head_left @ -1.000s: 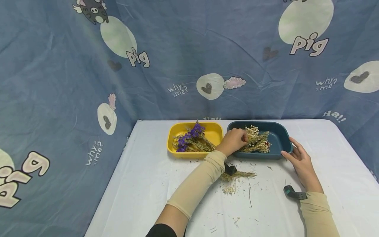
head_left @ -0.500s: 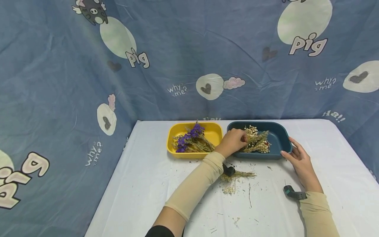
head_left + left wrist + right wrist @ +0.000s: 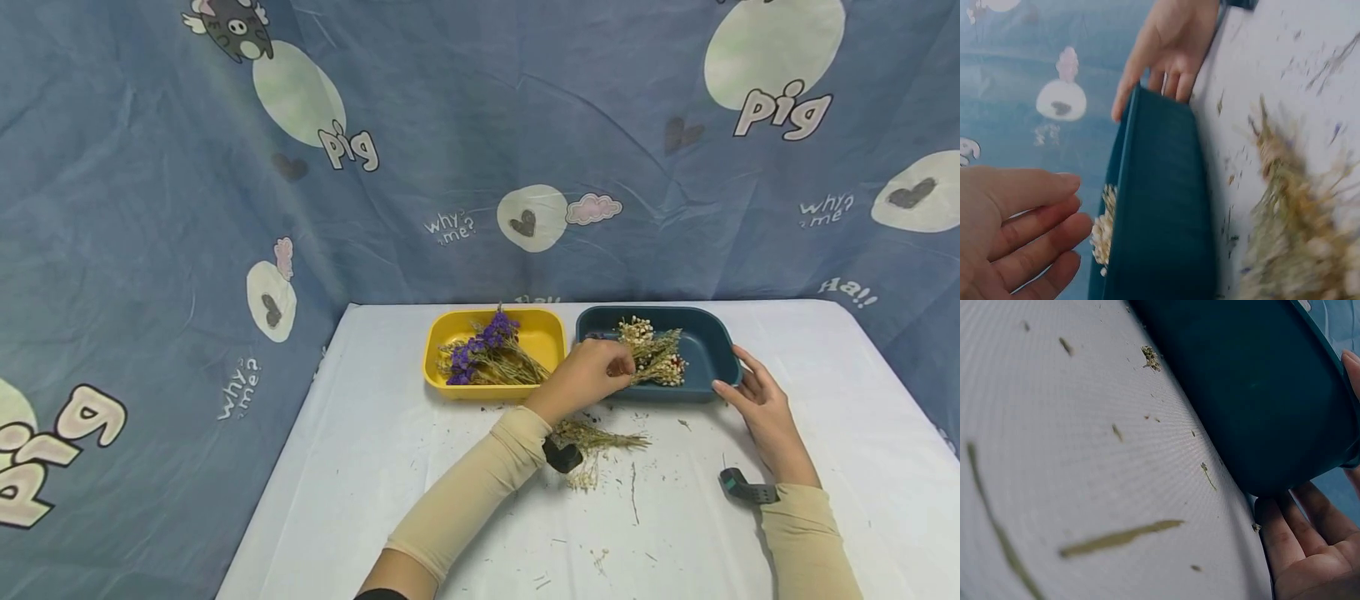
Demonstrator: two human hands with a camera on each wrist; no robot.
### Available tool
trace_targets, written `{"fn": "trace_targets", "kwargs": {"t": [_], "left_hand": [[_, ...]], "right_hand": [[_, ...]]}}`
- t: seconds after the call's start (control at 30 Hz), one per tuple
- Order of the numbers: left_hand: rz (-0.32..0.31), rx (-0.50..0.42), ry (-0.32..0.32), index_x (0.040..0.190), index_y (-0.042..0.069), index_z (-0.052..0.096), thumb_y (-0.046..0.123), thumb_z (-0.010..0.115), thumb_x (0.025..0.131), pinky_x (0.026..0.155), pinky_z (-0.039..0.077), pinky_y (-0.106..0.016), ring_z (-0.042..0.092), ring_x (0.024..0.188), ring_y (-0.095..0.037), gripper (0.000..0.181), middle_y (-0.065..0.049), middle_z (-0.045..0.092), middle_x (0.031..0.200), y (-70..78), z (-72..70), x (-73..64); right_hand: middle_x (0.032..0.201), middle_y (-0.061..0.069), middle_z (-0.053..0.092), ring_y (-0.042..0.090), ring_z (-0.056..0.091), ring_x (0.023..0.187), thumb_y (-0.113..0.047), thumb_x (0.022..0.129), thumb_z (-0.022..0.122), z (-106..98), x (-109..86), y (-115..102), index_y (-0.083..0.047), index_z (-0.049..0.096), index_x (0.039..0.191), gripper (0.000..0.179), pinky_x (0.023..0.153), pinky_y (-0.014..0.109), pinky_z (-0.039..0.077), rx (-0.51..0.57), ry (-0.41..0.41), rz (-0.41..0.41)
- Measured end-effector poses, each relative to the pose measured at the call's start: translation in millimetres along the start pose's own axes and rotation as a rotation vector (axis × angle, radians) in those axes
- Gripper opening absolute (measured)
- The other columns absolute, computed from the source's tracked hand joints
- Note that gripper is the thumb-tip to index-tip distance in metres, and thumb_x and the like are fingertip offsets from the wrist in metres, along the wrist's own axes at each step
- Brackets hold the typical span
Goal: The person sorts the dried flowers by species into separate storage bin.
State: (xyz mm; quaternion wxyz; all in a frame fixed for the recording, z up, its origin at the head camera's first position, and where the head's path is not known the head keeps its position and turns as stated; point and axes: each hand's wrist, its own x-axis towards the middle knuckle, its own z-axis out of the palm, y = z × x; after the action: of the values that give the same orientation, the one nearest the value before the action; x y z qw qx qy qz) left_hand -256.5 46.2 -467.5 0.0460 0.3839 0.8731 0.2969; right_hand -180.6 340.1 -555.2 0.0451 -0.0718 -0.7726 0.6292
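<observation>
My left hand [image 3: 588,375], fingers loosely bent and nothing between them, hovers over the left front rim of the dark blue-green tray [image 3: 705,350]. In the left wrist view this hand [image 3: 1029,231] is just outside the tray's long wall [image 3: 1160,194]. A bunch of dried flowers [image 3: 652,354] with cream blossoms lies inside the tray, its left part hidden behind the hand. My right hand [image 3: 765,412] holds the tray's right end, thumb at the front corner and fingers along the side. The right wrist view shows its fingers [image 3: 1316,531] low against the tray wall.
Left of the blue-green tray stands a yellow tray [image 3: 543,333] holding purple dried flowers [image 3: 480,350]. In front, on the white tabletop [image 3: 360,467], lies another dried bunch [image 3: 600,437]. Loose stems and crumbs are scattered around it. A patterned blue cloth [image 3: 420,125] hangs behind.
My left hand has drawn back from the flowers in the blue-green tray, down and slightly toward me. The right hand and both trays have stayed put.
</observation>
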Motion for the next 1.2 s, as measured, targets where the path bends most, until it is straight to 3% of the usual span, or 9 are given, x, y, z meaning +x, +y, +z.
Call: {"fn": "trace_targets", "kwargs": {"t": [0.23,0.5,0.67,0.8,0.97,1.2], "left_hand": [[0.085,0.008,-0.069,0.100,0.018,0.075,0.021,0.074,0.097,0.074,0.050,-0.003,0.063,0.082,0.004,0.005,0.008,0.074,0.097,11.3,1.1,-24.3],[0.000,0.239,-0.209,0.113,0.020,0.076,0.034,0.078,0.093,0.072,0.053,-0.010,0.069,0.090,-0.002,0.024,0.009,0.077,0.107,8.7,20.0,-43.5],[0.037,0.357,-0.253,0.100,0.022,0.075,0.029,0.079,0.091,0.060,0.045,-0.015,0.059,0.074,-0.003,0.012,0.010,0.072,0.087,6.4,30.4,-48.8],[0.100,0.427,-0.246,0.100,0.022,0.078,0.019,0.078,0.089,0.067,0.050,-0.017,0.061,0.076,-0.005,0.011,0.010,0.072,0.085,8.3,33.2,-52.6],[0.156,0.444,-0.227,0.097,0.025,0.082,0.008,0.074,0.090,0.083,0.056,-0.018,0.068,0.090,-0.007,0.020,0.012,0.076,0.093,11.5,34.2,-59.0],[0.231,0.531,-0.216,0.091,0.032,0.079,0.011,0.074,0.089,0.080,0.049,-0.020,0.059,0.092,-0.007,0.022,0.016,0.071,0.092,12.1,35.6,-74.7]], "right_hand": [[0.171,0.023,0.018,-0.005,0.048,0.134,-0.023,0.100,0.069,-0.4,0.2,0.3,-0.036,0.024,0.164,0.080,0.088,-0.003,0.047,0.006,-0.001,0.003],[0.171,0.023,0.017,0.004,0.046,0.142,-0.025,0.100,0.070,-1.2,0.6,-0.1,-0.038,0.022,0.164,0.081,0.087,-0.003,0.047,-0.020,0.006,0.021],[0.172,0.023,0.017,0.014,0.042,0.150,-0.027,0.100,0.069,-0.5,0.8,-1.2,-0.038,0.022,0.164,0.080,0.089,-0.002,0.047,-0.028,0.006,0.028],[0.172,0.022,0.018,0.005,0.045,0.144,-0.025,0.101,0.069,-0.2,0.0,-1.1,-0.038,0.023,0.164,0.079,0.090,-0.002,0.046,-0.018,0.002,0.011],[0.171,0.023,0.020,-0.010,0.048,0.127,-0.021,0.101,0.069,0.2,-0.8,0.5,-0.036,0.025,0.164,0.078,0.089,-0.003,0.046,0.010,-0.003,-0.014],[0.172,0.022,0.019,-0.007,0.047,0.133,-0.023,0.101,0.068,-1.1,-0.4,0.1,-0.037,0.023,0.164,0.079,0.089,-0.002,0.046,-0.002,-0.012,-0.004]]}}
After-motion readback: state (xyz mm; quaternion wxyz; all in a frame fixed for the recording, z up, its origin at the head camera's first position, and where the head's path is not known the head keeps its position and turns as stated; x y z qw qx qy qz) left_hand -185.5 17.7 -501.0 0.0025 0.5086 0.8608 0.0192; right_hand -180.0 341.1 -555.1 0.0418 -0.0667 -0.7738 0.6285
